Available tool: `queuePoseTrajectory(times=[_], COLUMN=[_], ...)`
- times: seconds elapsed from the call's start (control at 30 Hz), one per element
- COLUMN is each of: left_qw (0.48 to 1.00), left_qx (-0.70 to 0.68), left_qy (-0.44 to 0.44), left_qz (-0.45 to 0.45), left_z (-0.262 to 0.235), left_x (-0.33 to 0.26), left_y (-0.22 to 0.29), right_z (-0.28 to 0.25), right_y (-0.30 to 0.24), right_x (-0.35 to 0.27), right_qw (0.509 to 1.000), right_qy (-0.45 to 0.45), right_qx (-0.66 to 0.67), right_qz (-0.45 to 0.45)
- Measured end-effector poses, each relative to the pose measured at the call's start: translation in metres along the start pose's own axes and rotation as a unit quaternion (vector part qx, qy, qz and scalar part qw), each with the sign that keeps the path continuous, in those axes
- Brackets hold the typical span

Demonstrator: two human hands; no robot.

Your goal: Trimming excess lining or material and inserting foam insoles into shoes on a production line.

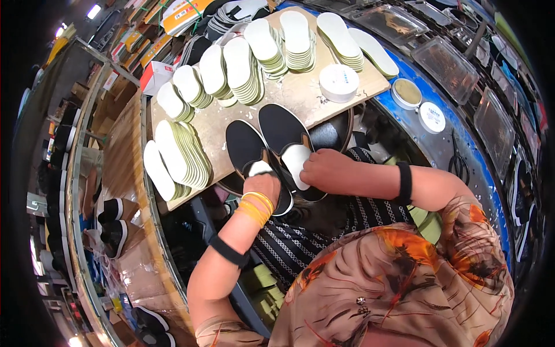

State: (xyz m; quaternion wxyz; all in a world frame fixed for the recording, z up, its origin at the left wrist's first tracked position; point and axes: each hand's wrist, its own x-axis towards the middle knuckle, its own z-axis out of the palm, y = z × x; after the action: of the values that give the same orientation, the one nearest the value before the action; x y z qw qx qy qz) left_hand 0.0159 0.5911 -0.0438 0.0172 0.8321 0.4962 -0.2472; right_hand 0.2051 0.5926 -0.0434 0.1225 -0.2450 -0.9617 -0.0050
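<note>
Two black slip-on shoes lie side by side at the near edge of a board, toes pointing away: a left shoe (244, 141) and a right shoe (282, 127). A white insole (296, 165) sits partly in the right shoe's opening, its surface still showing. My right hand (325, 172) is closed on that insole's right edge. In the left shoe's opening, a smaller part of another white insole (260, 168) shows. My left hand (263, 186) is closed over its near end, the fingertips hidden by the hand and shoe.
Several stacks of white-topped insoles (237, 61) line the wooden board's (217, 124) far and left sides. A round white tub (339, 82) stands at its right. Beyond are an open tub (406, 93), a white lid (432, 117) and black scissors (458, 165) on a blue-edged bench.
</note>
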Motion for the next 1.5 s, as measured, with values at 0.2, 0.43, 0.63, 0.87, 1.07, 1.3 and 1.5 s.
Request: queuePoseTrajectory(times=[0.2,0.43,0.63,0.87,1.07,1.3,1.5], left_qw=[0.970,0.966,0.981,0.734,0.824,0.751,0.763], left_qx=[-0.156,-0.194,-0.148,-0.652,-0.500,-0.639,-0.530], left_qy=[-0.184,-0.158,-0.122,-0.158,0.224,0.163,0.242], left_qz=[0.039,0.065,0.019,-0.105,-0.145,-0.013,-0.281], left_z=[-0.008,0.001,0.009,-0.016,0.016,-0.040,-0.038], left_x=[0.018,0.014,0.018,0.019,0.032,-0.115,-0.128], left_y=[-0.029,-0.030,-0.025,-0.038,0.002,-0.077,-0.243], right_z=[0.002,-0.018,0.000,0.013,-0.055,-0.114,-0.070], right_y=[0.009,0.021,0.017,0.019,0.004,0.050,0.062], right_x=[0.022,0.042,0.042,0.040,0.032,-0.014,0.000], right_qw=[0.997,0.948,0.930,0.923,0.979,0.858,0.875], right_qy=[0.029,-0.316,-0.358,-0.377,-0.182,0.071,-0.056], right_qx=[-0.068,0.020,-0.012,0.005,0.094,0.412,0.359], right_qz=[0.026,0.035,0.084,0.079,0.019,0.297,0.321])
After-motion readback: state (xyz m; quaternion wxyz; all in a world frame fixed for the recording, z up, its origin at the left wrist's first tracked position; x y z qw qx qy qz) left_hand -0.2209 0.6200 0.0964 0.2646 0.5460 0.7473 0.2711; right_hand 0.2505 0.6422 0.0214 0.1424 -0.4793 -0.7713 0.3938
